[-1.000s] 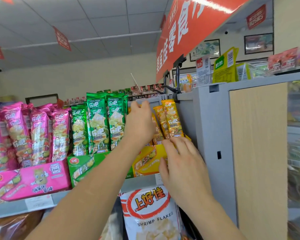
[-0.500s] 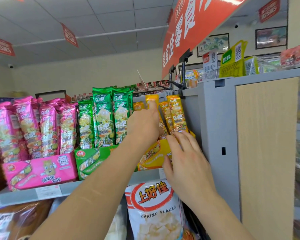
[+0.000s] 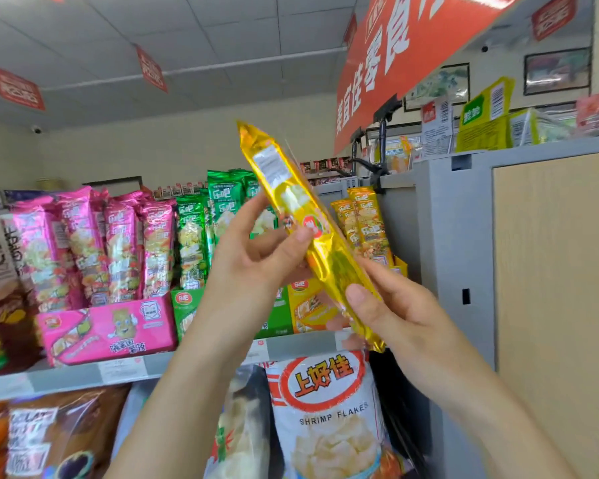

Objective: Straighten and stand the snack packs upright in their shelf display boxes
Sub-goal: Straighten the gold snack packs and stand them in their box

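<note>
Against grey shelving (image 3: 125, 369), a long glossy yellow foil pack (image 3: 284, 188) tilts, left hand (image 3: 253, 267) fingers (image 3: 293, 242) curled round its middle, right hand (image 3: 402, 316) pinching its crinkled end, half hiding a yellow box (image 3: 312, 307).

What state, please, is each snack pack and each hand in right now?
held yellow pack: off the shelf, tilted, gripped by both hands.
left hand: pinches the pack's middle.
right hand: holds its lower end.
boxed yellow packs: upright.
green packs: upright.
pink packs: standing in their box.
</note>
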### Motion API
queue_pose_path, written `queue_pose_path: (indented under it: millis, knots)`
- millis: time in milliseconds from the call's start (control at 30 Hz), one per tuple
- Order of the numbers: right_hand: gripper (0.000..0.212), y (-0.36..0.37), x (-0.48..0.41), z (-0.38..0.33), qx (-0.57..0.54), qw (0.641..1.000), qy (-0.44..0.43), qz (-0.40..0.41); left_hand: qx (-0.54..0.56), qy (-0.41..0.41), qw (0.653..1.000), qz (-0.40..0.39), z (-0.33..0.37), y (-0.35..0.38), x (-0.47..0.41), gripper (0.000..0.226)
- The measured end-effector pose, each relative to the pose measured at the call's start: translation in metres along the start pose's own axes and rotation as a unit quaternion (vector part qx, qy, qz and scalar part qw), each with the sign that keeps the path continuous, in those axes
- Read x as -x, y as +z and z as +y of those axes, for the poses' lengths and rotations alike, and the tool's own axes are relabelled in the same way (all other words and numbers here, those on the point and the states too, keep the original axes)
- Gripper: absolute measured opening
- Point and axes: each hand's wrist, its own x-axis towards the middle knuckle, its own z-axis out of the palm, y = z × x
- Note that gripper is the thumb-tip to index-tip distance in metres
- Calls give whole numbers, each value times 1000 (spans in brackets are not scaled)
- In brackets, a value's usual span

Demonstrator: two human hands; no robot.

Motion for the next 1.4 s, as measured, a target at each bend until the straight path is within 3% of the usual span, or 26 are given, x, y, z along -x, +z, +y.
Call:
queue_pose_path:
  millis: [167,300,400,467,533,567,633,700,767,867,967,1133,1233,1400]
  knots:
    - [33,12,12,12,34,997,-16,63,60,-28,998,-5,-14,-8,15,30]
    - [47,26,21,22,186,968,-41,162,41,-27,998,24,-16,-5,18,17]
    - [56,32,28,21,266,949,-46,161,32,-37,998,28,-16,-5,17,37]
    - [56,30,30,17,199,969,-25,141,50,-47,998,15,-17,-7,17,43]
    - [54,27,31,12,6,991,42,125,96,-50,994,0,-16,-11,17,30]
    - [55,26,33,11,-82,987,85,106,125,-51,991,-10,-15,-12,17,26]
    - [58,25,35,10,-149,978,130,61,173,-59,983,-33,-13,-14,18,29]
    - [63,26,35,12,-155,978,118,72,206,-69,974,-58,-11,-15,17,30]
    - [68,28,36,15,-98,983,79,134,199,-70,975,-74,-10,-15,15,31]
    - [49,32,40,20,43,971,9,234,159,-64,985,-17,-9,-14,13,40]
    - [53,37,45,21,164,957,-32,237,122,-43,990,50,-10,-11,10,29]
    - [54,39,53,17,203,950,-48,231,130,-52,989,47,-11,-8,8,31]
    - [54,41,58,12,164,962,-46,214,159,-62,985,38,-8,-7,7,31]
    - [60,38,63,14,-11,980,-28,197,202,-52,977,36,-9,-7,4,42]
